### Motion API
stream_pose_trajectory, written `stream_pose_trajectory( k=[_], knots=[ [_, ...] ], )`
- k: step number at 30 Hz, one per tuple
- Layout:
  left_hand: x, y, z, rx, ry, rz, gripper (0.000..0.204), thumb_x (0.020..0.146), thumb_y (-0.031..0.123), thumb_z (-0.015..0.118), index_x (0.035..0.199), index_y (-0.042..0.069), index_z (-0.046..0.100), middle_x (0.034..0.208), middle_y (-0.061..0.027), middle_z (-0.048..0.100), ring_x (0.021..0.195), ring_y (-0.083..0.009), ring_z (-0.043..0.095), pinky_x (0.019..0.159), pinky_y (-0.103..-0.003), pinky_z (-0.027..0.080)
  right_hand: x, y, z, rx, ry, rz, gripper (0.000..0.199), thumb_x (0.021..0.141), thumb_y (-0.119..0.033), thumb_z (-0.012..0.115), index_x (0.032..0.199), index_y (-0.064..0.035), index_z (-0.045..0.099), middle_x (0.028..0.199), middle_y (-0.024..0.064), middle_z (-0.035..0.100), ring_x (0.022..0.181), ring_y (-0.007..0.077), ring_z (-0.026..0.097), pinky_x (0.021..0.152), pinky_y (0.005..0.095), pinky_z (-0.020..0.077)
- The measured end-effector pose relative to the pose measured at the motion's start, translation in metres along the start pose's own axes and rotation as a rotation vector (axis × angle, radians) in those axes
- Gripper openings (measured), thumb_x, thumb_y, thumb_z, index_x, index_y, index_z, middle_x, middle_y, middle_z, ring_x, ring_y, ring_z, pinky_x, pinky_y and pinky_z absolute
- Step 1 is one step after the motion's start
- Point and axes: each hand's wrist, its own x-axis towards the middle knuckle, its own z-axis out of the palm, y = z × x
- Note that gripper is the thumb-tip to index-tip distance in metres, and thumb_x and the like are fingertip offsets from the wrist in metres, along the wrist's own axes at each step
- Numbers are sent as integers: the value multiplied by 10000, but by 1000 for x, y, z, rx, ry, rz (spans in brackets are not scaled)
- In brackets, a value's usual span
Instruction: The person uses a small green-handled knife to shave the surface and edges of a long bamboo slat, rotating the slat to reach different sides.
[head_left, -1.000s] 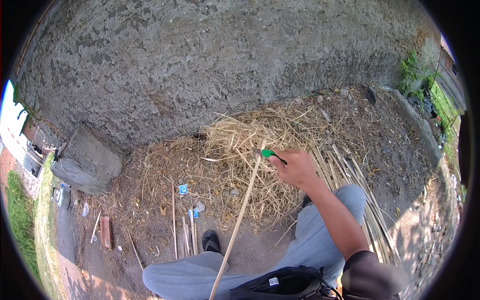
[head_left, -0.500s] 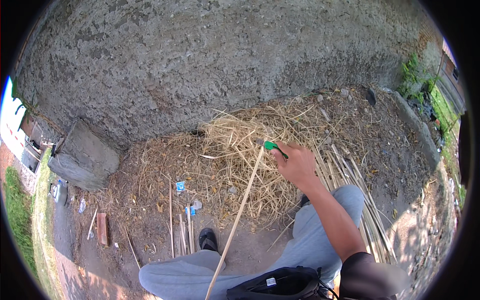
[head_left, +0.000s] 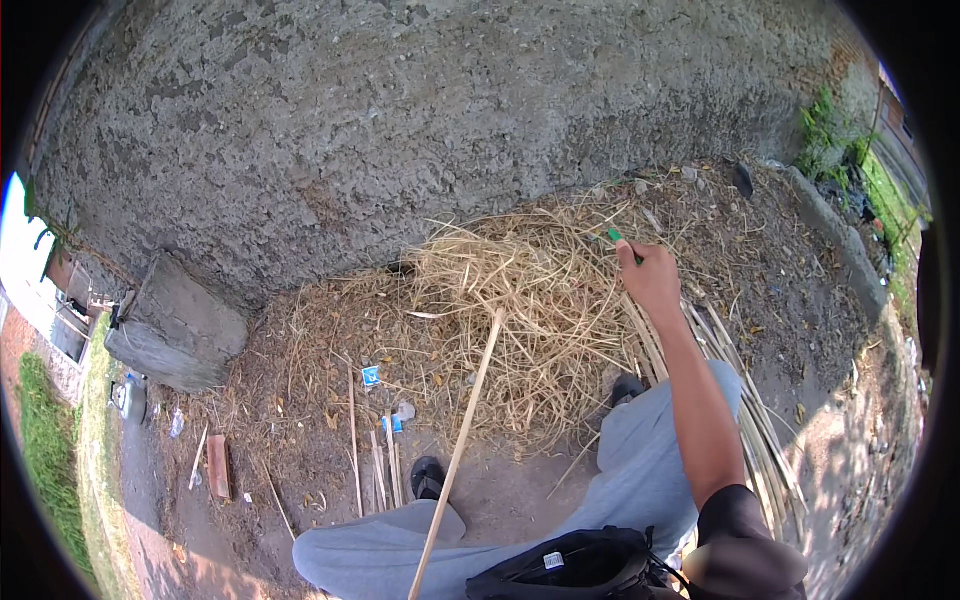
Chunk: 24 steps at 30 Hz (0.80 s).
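My right hand (head_left: 654,280) is closed around the green handle of a small knife (head_left: 614,235), held over the far right part of the shavings. Its blade is hard to make out against the ground. A long, pale bamboo strip (head_left: 461,445) slants up from the lower edge, its far end above a heap of curled, straw-coloured shavings (head_left: 530,360). The knife is apart from the strip, to its right. My left hand is out of view, and the strip's near end runs past the lower edge.
A bundle of strips (head_left: 765,440) lies beside my right leg, more thin strips (head_left: 385,470) near my left foot. A rough wall (head_left: 420,130) rises behind the heap. A concrete block (head_left: 180,320), a reddish brick (head_left: 219,466) and a black bag (head_left: 570,570) are around me.
My right hand with the knife has moved away from the strip's far end, up and to the right. The strip's tip stands slightly lower and further left.
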Motion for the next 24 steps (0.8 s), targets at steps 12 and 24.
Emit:
stream_pose_trajectory(
  k=[12, 24],
  knots=[
    [112, 71, -75, 229, 81, 34, 317, 1013, 263, 489, 866, 23, 635, 726, -134, 607, 625, -206, 585, 588, -342, 458, -119, -45, 45, 346, -1, -905, 346, 745, -143, 783, 1070, -60, 696, 973, 72, 647, 557, 208, 599, 541, 321, 496],
    [248, 200, -108, 641, -50, 272, 202, 940, 221, 610, 881, 55, 712, 681, -131, 638, 584, -312, 598, 573, -373, 466, -110, -46, 57, -8, 24, -1245, 426, 688, -148, 744, 1109, -135, 685, 1046, -11, 683, 655, 130, 637, 652, 280, 442]
  ],
)
